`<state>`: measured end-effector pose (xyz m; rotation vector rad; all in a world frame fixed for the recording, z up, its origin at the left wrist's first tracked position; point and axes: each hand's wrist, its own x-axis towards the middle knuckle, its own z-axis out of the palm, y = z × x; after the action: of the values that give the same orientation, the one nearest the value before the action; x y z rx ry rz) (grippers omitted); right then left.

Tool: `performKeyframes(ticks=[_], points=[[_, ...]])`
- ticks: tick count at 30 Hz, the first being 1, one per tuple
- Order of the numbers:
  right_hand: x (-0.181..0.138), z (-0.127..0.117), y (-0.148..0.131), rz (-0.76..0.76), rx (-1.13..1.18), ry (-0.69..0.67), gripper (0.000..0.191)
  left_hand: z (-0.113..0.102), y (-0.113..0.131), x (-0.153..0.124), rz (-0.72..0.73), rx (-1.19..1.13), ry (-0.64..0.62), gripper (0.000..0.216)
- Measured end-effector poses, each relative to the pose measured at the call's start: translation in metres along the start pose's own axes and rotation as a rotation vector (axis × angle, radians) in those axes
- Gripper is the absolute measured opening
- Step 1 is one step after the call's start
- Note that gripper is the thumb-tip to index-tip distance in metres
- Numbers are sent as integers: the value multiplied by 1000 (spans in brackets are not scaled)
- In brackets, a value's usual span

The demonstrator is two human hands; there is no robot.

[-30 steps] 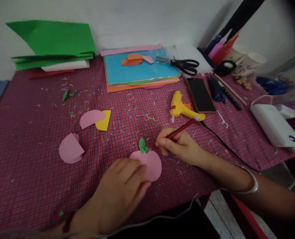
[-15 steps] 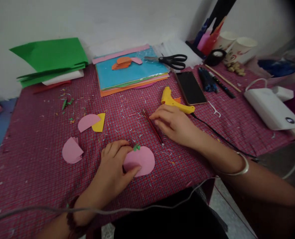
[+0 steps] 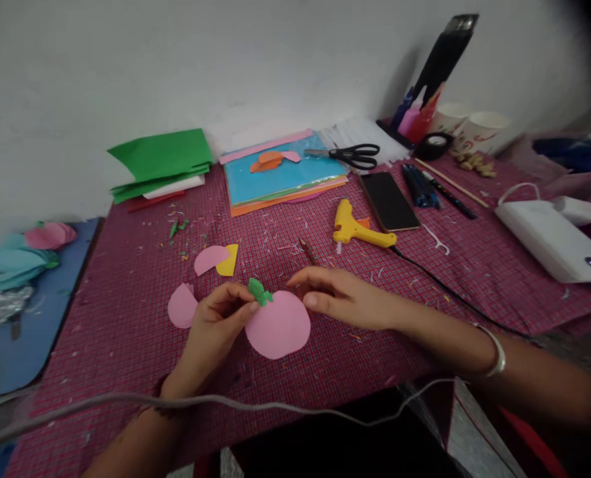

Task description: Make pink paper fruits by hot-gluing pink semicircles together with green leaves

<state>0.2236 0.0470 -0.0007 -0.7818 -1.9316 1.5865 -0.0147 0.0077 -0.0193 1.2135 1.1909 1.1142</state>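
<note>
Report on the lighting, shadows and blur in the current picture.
Head view: dim light, a soft shadow on the wall beside the black upright object, black upper-right corner. Same head view: right forearm darkens and blurs toward the edge; pink paper shape reads clearly.

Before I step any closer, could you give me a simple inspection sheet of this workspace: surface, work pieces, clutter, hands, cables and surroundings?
Surface: red checked cloth, strewn with tiny paper scraps.
Work pieces: flat, rounded pink paper cutout with a small green paper leaf at its top.
Clutter: yellow plastic glue gun, black-handled metal scissors, dark rectangular phone.
Left hand: pinching the cutout's upper-left edge, beside the leaf.
Right hand: by the cutout's right edge, fingers parted; contact unclear.
Cables: thin black cord from the glue gun; pale grey cable crossing the foreground.
Surroundings: plain white wall behind; flat blue surface at left.
</note>
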Motion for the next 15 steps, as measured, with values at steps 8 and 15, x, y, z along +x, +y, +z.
performKeyframes(ticks=[8,15], points=[[26,18,9,39,183,264,20,-4,0,8,11,-115,257,14],[25,26,16,218,501,107,18,2,9,7,-180,-373,166,20]])
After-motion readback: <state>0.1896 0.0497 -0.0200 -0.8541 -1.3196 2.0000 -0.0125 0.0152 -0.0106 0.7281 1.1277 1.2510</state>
